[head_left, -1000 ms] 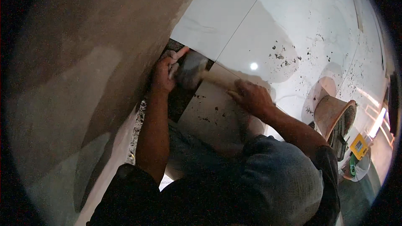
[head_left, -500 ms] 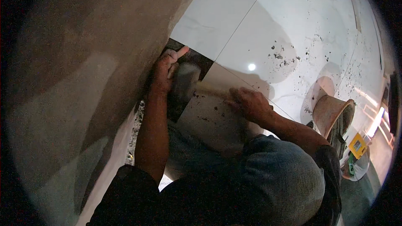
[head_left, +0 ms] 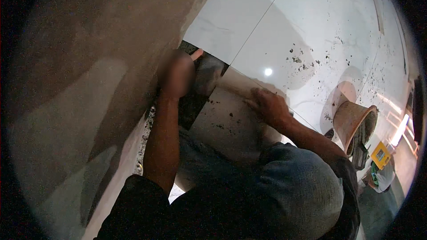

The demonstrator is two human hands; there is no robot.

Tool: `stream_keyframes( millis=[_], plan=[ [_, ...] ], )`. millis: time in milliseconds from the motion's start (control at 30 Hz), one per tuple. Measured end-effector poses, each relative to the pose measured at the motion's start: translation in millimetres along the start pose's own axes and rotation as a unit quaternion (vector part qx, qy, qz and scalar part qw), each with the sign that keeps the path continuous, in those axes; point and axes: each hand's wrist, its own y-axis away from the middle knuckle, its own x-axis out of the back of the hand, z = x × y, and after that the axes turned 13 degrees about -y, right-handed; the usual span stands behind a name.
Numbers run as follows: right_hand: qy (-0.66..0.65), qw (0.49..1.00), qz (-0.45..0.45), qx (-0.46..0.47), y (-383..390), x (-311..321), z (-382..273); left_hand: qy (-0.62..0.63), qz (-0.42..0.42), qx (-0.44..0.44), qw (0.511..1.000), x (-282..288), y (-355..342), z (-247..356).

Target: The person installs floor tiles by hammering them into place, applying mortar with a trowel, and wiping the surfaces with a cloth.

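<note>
My right hand [head_left: 270, 109] is closed round the tan handle of a mallet [head_left: 235, 83]. The handle points left, and its dark, motion-smeared head lies over a dark strip [head_left: 192, 112] along the wall; whether this strip is tile or bedding I cannot tell. By the wall, my left hand [head_left: 178, 74] rests at the strip, with one finger stretched toward the edge of a white tile [head_left: 215, 35]. The rest of that hand is blurred, and nothing shows in it. Below the handle lies a shaded pale tile [head_left: 227, 126] with dark crumbs on it.
A bare brown wall [head_left: 75, 62] rises on the left. Dark crumbs [head_left: 298, 60] are scattered across the white tiled floor. At right stand a tan bucket [head_left: 351, 120], with a dark, flat-ended tool by its mouth, and a yellow object [head_left: 380, 155]. My jeans-covered knee [head_left: 302, 182] is close below.
The mallet has shifted slightly up and right, its head now nearer the strip's right corner. My right hand has moved slightly with it. The left hand stays almost in place.
</note>
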Motion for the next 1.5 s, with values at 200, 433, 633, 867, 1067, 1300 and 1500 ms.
stream_keyframes(
  millis=[200,433,633,867,1067,1300,1500],
  plan=[
    [0.04,0.989,-0.035,0.135,5.3,-10.4,5.9,0.005,0.043,0.025,0.999,-0.3,-0.4,-3.8],
    [-0.03,0.991,-0.131,0.019,14.7,-7.6,19.9,0.058,0.016,-0.006,0.998,8.4,-6.3,-19.3],
    [-0.033,0.998,-0.032,0.036,38.4,-0.9,44.5,-0.151,0.218,-0.067,0.962,-41.7,17.1,-17.4],
    [-0.492,0.776,0.379,-0.109,34.1,77.7,111.1,-0.693,0.251,-0.25,0.628,-108.9,18.3,-38.5],
    [-0.549,0.714,0.384,-0.205,42.7,101.6,152.5,-0.791,0.164,-0.175,0.563,-113.5,10.0,-54.6],
    [-0.628,0.664,0.357,-0.193,41.5,104.0,182.4,-0.806,0.033,-0.079,0.585,-170.7,73.0,-73.3],
    [-0.582,0.69,0.37,-0.22,35.5,102.7,187.0,-0.717,-0.174,0.109,0.666,-203.4,106.5,-58.7]
  ],
)
